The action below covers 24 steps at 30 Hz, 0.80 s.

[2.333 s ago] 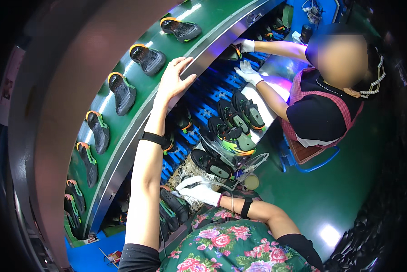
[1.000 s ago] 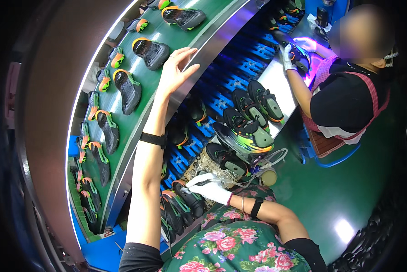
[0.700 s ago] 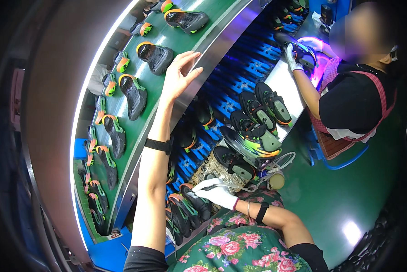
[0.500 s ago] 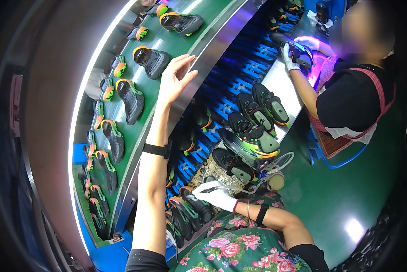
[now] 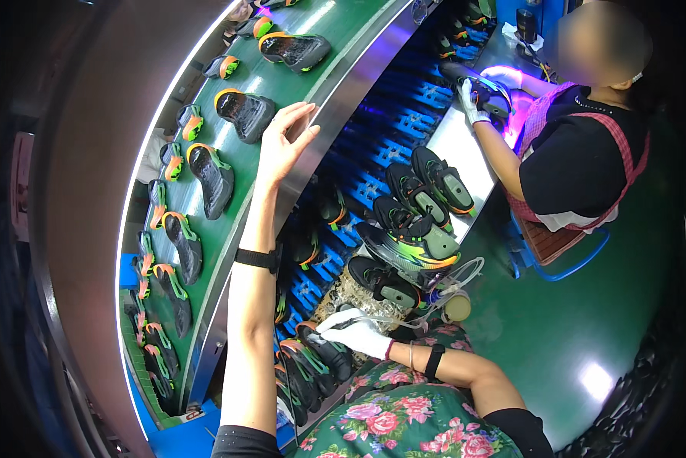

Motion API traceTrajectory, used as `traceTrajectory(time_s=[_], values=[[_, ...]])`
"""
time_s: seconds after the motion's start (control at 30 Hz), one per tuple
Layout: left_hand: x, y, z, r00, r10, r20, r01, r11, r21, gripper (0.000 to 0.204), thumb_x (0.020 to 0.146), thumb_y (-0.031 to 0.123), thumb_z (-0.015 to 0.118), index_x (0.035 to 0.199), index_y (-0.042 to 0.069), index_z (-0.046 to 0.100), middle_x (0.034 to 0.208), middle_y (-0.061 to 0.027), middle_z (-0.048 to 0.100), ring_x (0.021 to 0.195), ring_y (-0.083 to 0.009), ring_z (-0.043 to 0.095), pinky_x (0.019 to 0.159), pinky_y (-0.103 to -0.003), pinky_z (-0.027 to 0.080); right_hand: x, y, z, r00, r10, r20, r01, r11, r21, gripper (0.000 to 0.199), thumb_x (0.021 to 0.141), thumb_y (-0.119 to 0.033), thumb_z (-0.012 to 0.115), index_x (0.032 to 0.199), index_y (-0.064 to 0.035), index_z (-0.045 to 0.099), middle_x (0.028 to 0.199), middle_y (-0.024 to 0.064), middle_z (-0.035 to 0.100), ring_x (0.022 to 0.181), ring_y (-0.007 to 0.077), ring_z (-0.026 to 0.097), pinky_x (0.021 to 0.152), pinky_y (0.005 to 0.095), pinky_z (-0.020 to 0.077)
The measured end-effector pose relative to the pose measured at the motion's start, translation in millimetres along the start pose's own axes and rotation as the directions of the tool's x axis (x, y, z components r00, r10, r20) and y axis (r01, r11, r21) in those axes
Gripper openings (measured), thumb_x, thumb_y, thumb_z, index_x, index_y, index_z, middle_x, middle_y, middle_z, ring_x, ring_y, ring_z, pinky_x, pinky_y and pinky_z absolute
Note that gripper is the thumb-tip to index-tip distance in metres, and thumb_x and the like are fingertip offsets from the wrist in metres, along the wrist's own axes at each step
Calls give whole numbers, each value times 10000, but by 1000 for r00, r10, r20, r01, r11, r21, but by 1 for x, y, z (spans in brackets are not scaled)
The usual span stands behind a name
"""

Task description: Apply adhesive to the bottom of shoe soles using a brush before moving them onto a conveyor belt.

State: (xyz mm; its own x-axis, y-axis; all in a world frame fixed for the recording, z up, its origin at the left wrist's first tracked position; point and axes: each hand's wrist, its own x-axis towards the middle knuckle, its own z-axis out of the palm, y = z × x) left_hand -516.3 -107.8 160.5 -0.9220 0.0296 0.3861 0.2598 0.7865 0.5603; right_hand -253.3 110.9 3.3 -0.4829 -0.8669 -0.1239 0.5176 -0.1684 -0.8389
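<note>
Basically, shoe soles (image 5: pixel 205 179) are lying in a row on the green conveyor belt (image 5: pixel 343 34) at upper left of the frame. The bare left hand (image 5: pixel 285 141) is hovering fingers spread, empty, just beside a black sole (image 5: pixel 243 113). Lower centre, the white-gloved right hand (image 5: pixel 354 332) is resting with fingers loosely extended near a black shoe (image 5: pixel 324 349). Upper right, a co-worker (image 5: pixel 579 145) is handling a shoe.

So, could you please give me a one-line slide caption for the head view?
Left hand open beside a dark shoe sole on the green conveyor; gloved right hand low among finished shoes.
</note>
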Motion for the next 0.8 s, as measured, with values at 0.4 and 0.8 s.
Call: traceTrajectory(time_s=[0.4, 0.8], values=[[-1, -3, 0, 999, 28, -27, -26, 998, 51, 421, 802, 184, 781, 1197, 68, 691, 1258, -143, 633, 1182, -270, 605, 1034, -357, 447, -4, -9, 4, 995, 103, 0, -103, 994, 32, 170, 865, -168, 750, 1012, -85, 772, 771, -25, 703, 573, 35, 531, 506, 216, 408], [0, 1, 4, 999, 34, -22, -33, 997, 67, 448, 793, 183, 767, 1215, 60, 678, 1262, -132, 630, 1169, -267, 606, 1029, -354, 450, -10, 1, 5, 997, 73, 26, -74, 995, 65, 167, 861, -156, 753, 1008, -79, 773, 815, -4, 720, 660, 53, 586, 591, 220, 459]])
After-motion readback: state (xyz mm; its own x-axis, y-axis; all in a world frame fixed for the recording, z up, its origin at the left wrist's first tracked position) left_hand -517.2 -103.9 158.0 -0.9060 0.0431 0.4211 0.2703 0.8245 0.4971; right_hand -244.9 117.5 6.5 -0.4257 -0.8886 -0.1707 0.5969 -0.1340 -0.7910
